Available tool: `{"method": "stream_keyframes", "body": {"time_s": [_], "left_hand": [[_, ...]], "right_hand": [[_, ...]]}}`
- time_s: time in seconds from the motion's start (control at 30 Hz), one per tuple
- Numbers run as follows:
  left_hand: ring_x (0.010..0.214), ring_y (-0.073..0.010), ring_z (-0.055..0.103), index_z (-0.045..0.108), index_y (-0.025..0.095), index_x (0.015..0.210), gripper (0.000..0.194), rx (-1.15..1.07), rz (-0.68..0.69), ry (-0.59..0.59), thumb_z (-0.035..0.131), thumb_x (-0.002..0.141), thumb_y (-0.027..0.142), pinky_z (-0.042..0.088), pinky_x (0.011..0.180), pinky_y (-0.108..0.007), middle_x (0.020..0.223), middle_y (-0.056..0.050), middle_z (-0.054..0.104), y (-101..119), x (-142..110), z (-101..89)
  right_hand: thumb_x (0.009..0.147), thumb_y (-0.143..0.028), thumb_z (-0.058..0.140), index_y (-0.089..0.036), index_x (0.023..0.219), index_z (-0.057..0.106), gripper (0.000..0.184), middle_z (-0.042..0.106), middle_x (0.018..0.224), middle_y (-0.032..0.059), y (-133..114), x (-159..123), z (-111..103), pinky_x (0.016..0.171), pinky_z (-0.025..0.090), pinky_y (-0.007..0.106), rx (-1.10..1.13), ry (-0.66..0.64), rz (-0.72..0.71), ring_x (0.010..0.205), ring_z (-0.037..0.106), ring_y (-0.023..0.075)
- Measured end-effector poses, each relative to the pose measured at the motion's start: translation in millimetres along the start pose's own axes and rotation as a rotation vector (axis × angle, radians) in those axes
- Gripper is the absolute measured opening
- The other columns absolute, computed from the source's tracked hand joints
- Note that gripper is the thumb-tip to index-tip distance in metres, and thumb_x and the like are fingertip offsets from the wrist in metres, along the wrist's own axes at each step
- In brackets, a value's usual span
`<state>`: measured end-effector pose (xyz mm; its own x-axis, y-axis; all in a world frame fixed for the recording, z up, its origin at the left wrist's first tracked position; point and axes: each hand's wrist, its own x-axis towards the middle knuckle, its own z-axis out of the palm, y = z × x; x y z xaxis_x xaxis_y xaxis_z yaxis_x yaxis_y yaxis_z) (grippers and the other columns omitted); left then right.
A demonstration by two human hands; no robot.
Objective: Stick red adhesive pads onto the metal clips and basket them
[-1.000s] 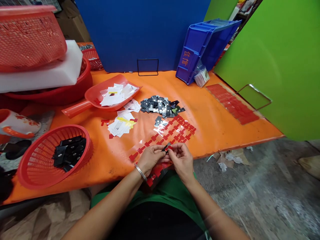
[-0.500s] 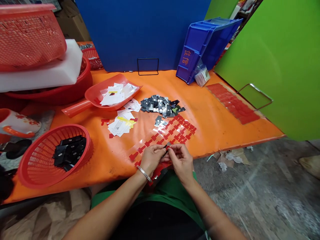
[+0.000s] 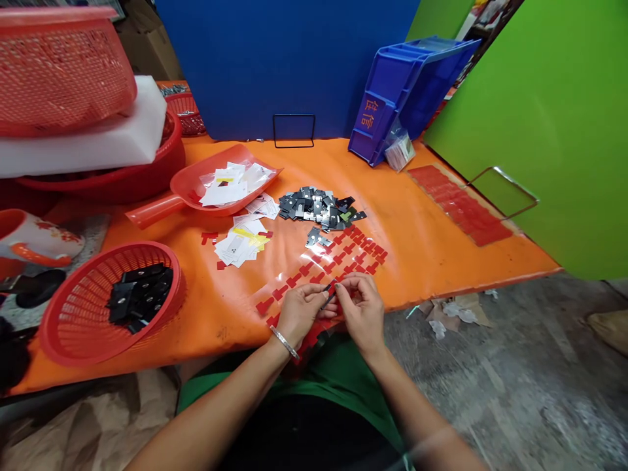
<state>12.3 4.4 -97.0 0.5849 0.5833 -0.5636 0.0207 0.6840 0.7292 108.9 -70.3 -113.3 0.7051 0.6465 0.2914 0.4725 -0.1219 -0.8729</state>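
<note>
On the pile of small plates (image 3: 314, 206) we see glossy, dark metal-looking faces with bright glints, and beneath it a smooth, shiny, orange plastic-looking table cover (image 3: 417, 248). Just nearer us than the pile lies a glossy, clear film sheet (image 3: 324, 261), while left of the pile we find a smooth plastic scoop (image 3: 189, 186) with paper slips (image 3: 223, 193) and, farther left, a matt white foam block (image 3: 98, 150). Right of the pile we have a smooth blue plastic bin (image 3: 385, 78).
</note>
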Motion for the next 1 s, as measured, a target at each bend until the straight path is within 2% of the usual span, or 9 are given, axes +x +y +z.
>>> {"method": "stream_keyframes", "body": {"time_s": [0.53,0.6,0.73,0.8,0.87,1.0], "left_hand": [[0.056,-0.0125,0.066,0.064,0.008,0.082,0.008,-0.009,-0.008,-0.035,0.066,0.075,0.013,0.057,0.062,-0.023,0.068,-0.007,0.07,0.9,0.6,-2.6],[0.055,-0.0125,0.066,0.064,0.008,0.08,0.007,-0.013,-0.01,-0.04,0.065,0.075,0.012,0.057,0.061,-0.023,0.066,-0.006,0.069,2.8,-0.4,-2.5],[0.054,-0.0112,0.065,0.063,0.008,0.08,0.004,-0.01,-0.023,-0.027,0.062,0.078,0.011,0.056,0.059,-0.022,0.067,-0.006,0.069,6.2,-3.6,-0.7],[0.054,-0.0107,0.065,0.063,0.008,0.082,0.005,-0.005,-0.02,-0.021,0.059,0.079,0.011,0.055,0.058,-0.021,0.067,-0.006,0.069,6.2,-4.4,-0.1],[0.055,-0.0109,0.065,0.063,0.008,0.084,0.006,0.004,-0.016,-0.025,0.058,0.08,0.011,0.055,0.058,-0.021,0.066,-0.006,0.069,5.0,-4.1,-0.2],[0.053,-0.0099,0.064,0.062,0.007,0.084,0.008,0.047,0.008,-0.065,0.059,0.08,0.014,0.055,0.057,-0.021,0.066,-0.006,0.069,1.8,-1.9,-2.4]], "right_hand": [[0.082,-0.027,0.057,-0.019,0.075,0.054,0.011,0.051,0.08,0.0015,-0.1,-0.7,3.2,0.061,0.046,0.027,0.007,-0.037,0.098,0.067,0.053,0.0132],[0.081,-0.028,0.058,-0.02,0.084,0.053,0.01,0.051,0.082,0.001,1.0,-0.3,3.5,0.058,0.045,0.026,0.008,-0.025,0.105,0.063,0.051,0.0116],[0.076,-0.032,0.065,-0.021,0.11,0.044,0.041,0.051,0.081,-0.0019,5.1,2.1,2.0,0.05,0.043,0.024,0.124,-0.009,0.208,0.053,0.048,0.0095],[0.076,-0.036,0.065,-0.019,0.103,0.051,0.036,0.052,0.074,-0.002,5.7,3.8,-0.1,0.053,0.043,0.024,0.131,-0.098,0.238,0.056,0.049,0.0109],[0.076,-0.041,0.064,-0.018,0.087,0.059,0.026,0.055,0.068,-0.0009,4.5,5.8,-2.4,0.054,0.043,0.025,0.105,-0.198,0.252,0.057,0.05,0.0121],[0.073,-0.048,0.064,-0.017,0.067,0.059,0.032,0.056,0.058,-0.0008,2.6,11.4,-6.0,0.052,0.041,0.025,0.168,-0.296,0.354,0.054,0.051,0.0132]]}}
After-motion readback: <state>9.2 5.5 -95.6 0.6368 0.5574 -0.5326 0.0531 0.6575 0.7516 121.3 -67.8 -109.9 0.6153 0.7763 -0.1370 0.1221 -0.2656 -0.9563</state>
